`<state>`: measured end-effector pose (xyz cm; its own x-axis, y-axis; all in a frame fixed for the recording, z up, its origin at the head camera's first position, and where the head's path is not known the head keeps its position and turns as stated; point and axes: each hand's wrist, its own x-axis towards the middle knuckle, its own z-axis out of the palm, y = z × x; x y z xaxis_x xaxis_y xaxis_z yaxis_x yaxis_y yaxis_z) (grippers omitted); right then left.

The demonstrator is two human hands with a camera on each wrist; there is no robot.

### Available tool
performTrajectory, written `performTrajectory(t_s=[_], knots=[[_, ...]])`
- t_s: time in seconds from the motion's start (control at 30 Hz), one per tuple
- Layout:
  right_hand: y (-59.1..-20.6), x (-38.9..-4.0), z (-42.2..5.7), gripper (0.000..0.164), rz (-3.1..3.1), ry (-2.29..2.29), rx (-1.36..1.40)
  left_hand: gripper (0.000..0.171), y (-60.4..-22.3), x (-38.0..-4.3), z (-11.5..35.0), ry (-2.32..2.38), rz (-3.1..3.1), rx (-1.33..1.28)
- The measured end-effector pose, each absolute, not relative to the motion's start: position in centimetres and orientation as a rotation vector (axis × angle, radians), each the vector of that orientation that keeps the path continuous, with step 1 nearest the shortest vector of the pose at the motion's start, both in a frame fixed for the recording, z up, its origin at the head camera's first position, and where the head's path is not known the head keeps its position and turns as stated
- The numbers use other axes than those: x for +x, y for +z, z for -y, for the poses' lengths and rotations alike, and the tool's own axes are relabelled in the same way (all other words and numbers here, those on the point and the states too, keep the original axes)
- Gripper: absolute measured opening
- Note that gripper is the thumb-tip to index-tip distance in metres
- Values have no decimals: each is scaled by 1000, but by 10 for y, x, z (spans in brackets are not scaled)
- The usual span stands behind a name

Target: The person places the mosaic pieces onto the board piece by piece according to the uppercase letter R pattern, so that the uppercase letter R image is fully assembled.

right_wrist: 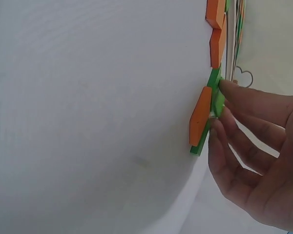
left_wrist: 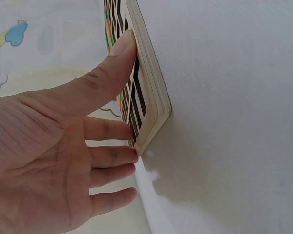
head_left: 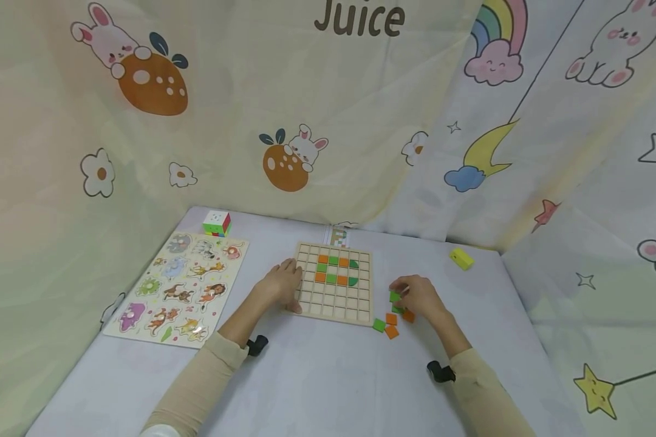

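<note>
Board (head_left: 333, 303), pale and gridded, bears orange and green pieces (head_left: 331, 279) (two rounded).

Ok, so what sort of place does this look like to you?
Probably a children's play area, or a set dressed as one: cartoon rabbits decorate the hanging fabric, and an animal puzzle board and a gridded wooden board with coloured tiles lie on the table.

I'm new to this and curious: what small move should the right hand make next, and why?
Perhaps lift the green tile toward the grid board: the right hand appears to pinch it, many squares lie bare, and the left hand rests against the board's edge.
</note>
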<state>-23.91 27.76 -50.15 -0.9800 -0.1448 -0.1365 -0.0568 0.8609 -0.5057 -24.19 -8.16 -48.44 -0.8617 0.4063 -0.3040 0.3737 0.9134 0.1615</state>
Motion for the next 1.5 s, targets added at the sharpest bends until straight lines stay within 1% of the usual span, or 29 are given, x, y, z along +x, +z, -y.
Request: performTrajectory(t_s=[0.2,0.43,0.67,0.87,1.23,1.5], knots=[[-500,-244,-276,33,-2857,-817,-148,113,-483,-242,82,156,-2745,564],[-493,-256,-268,29,-2869,-916,-259,111,-482,-242,83,155,-2749,555],[-493,-274,-252,38,-2882,-1080,-389,111,-486,-243,81,161,-2735,528],[-494,-283,-237,38,-2859,-1170,-345,112,-486,-244,79,145,-2738,524],[-508,-304,-216,32,-2816,-1236,-334,111,-486,-244,78,114,-2743,524],[-515,-307,-206,18,-2839,-1179,-297,111,-486,-244,77,109,-2736,519]])
